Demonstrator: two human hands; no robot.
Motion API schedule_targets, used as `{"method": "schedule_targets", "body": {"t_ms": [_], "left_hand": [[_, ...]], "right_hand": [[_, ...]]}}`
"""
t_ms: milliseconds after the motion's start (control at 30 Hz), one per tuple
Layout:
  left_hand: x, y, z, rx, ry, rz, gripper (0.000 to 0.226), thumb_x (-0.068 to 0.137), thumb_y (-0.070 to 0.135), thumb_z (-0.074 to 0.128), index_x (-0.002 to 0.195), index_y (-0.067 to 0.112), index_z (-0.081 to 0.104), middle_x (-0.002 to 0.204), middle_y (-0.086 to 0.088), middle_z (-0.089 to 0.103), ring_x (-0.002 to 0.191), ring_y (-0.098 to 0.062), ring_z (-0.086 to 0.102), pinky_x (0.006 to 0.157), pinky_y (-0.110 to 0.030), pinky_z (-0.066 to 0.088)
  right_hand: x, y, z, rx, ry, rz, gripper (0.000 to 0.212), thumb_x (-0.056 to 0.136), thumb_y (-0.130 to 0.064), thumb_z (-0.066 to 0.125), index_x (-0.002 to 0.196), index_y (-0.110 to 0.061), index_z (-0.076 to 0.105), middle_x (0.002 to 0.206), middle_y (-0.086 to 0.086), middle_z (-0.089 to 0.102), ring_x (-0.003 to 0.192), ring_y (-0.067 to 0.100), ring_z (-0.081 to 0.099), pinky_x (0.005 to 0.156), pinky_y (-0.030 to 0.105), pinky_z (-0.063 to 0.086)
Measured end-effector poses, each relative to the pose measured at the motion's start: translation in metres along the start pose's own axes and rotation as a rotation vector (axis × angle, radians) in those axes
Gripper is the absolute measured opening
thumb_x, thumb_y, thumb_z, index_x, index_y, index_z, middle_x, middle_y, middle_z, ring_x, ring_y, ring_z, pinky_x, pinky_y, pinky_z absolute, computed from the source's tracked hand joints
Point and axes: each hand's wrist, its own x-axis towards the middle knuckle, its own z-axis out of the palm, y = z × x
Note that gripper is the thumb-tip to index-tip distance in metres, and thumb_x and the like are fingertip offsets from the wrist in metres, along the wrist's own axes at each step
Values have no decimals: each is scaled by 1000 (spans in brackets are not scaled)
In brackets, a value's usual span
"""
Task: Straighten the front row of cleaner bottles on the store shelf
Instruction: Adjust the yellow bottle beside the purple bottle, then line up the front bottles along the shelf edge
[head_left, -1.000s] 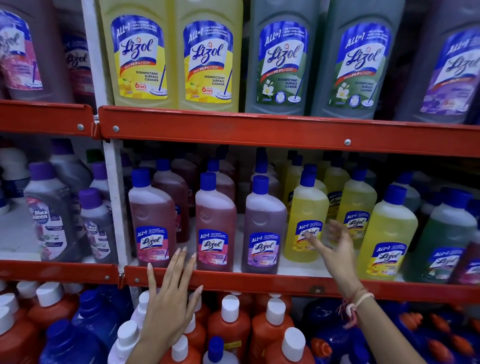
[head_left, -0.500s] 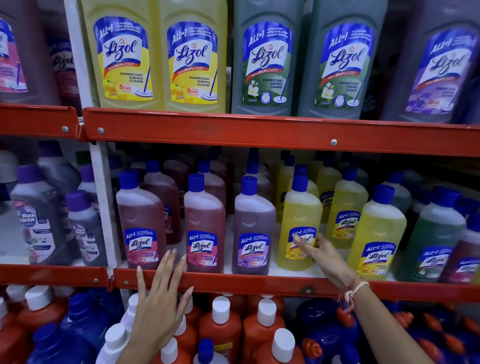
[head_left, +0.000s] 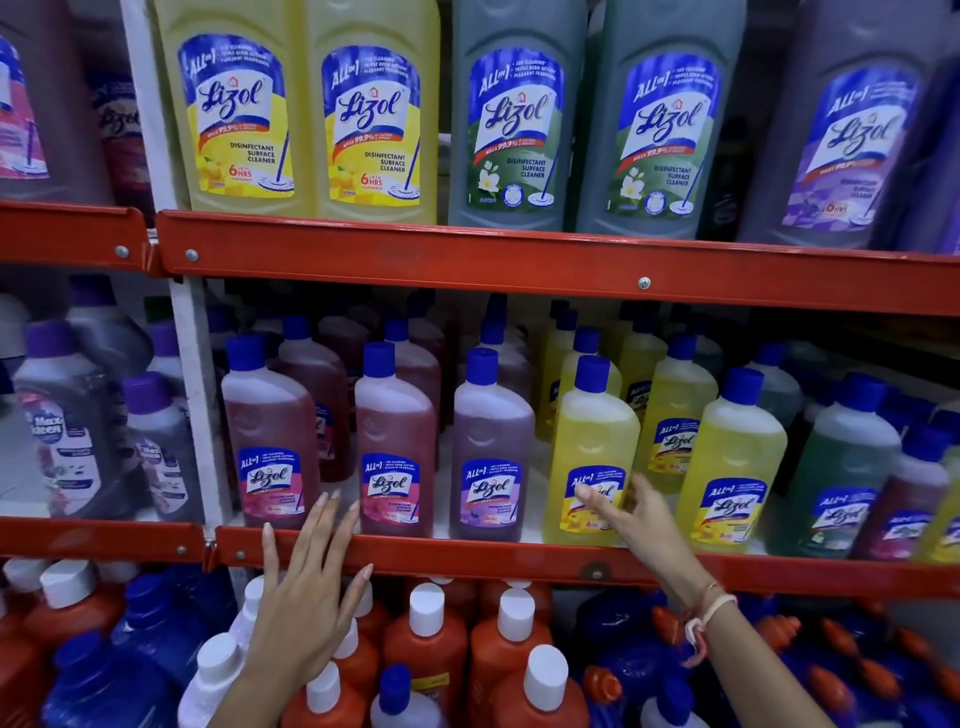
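Observation:
Small Lizol bottles with blue caps stand in a front row on the middle shelf, behind its red edge (head_left: 467, 558). From the left come two pink bottles (head_left: 270, 431) (head_left: 395, 436), a purple bottle (head_left: 491, 431), then a yellow bottle (head_left: 592, 436). My right hand (head_left: 639, 525) grips the yellow bottle low down, thumb on the label and fingers round its right side. My left hand (head_left: 306, 597) is spread flat over the red edge, its fingertips between the two pink bottles' bases. Another yellow bottle (head_left: 732, 457) and a green bottle (head_left: 841, 467) follow to the right.
Large Lizol bottles (head_left: 374, 104) fill the shelf above. Orange bottles with white caps (head_left: 426, 644) and blue bottles crowd the shelf below, under my arms. A white upright post (head_left: 192, 364) separates off grey Max Kleen bottles (head_left: 67, 426) at left. More bottles stand behind the front row.
My right hand has closed round the yellow bottle's lower part, and the bottle has come forward to the shelf edge. My left hand stays spread by the pink bottles.

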Motion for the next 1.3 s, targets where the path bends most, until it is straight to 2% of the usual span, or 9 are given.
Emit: {"method": "schedule_targets", "body": {"t_ms": [100,200,300,433,533,600,733,1033,1300], "left_hand": [[-1,1,-4,-47,-21,-20,65,97,54,24,154,21,24,159,-7,35,149,-17,18,122,-46,-10],[-1,10,-13,-233,35,-65,66,99,55,18,152,18,26,155,-6,42,145,-6,22,123,-34,1],[6,26,-39,-571,76,-229,64,99,56,26,153,23,23,157,-3,38,142,-10,31,117,-33,25],[23,41,-68,-886,24,-330,83,84,77,18,154,32,19,160,3,32,143,-17,34,110,-34,30],[37,40,-69,-1099,-108,-407,96,70,91,13,153,41,16,160,4,32,144,-20,35,119,-43,26],[43,34,-59,-1241,-189,-417,94,67,96,17,149,50,19,159,9,33,144,-14,34,121,-51,24],[48,22,-47,-1366,-267,-390,80,71,94,19,143,60,26,159,14,35,144,-9,33,121,-53,24],[37,17,-62,-1330,-277,-395,56,61,100,18,114,87,28,157,11,38,144,-15,35,122,-54,22],[39,16,-68,-1332,-292,-403,71,50,105,21,116,79,30,156,8,38,142,-18,37,121,-48,24]], "right_hand": [[-20,-2,10,-20,330,-129,80,73,-50,74,139,-20,42,135,-2,51,118,13,50,100,33,46],[-40,-9,24,4,556,-336,36,86,-39,68,115,-22,56,112,-4,57,107,20,58,94,46,52],[-55,-23,50,97,401,-388,3,93,-27,62,93,-28,65,92,-8,71,90,12,68,83,42,56],[-67,-41,103,254,-40,-222,32,90,-47,56,115,-31,69,118,-13,73,111,1,67,107,35,49],[-71,-48,140,274,-203,-64,62,91,-57,45,148,-33,38,145,-25,39,132,-9,39,114,19,25],[-63,-47,160,280,-248,1,88,78,-74,41,154,-34,24,147,-26,28,139,-6,25,119,23,18],[-46,-43,182,424,-234,51,111,63,-94,42,153,-32,32,161,-12,34,149,6,30,125,43,21],[-42,-53,189,473,-276,59,110,63,-94,42,154,-35,27,160,-12,35,148,6,32,125,45,21],[-41,-46,188,521,-226,38,73,71,-84,49,129,-41,59,134,-12,65,127,5,59,118,42,37]]}}
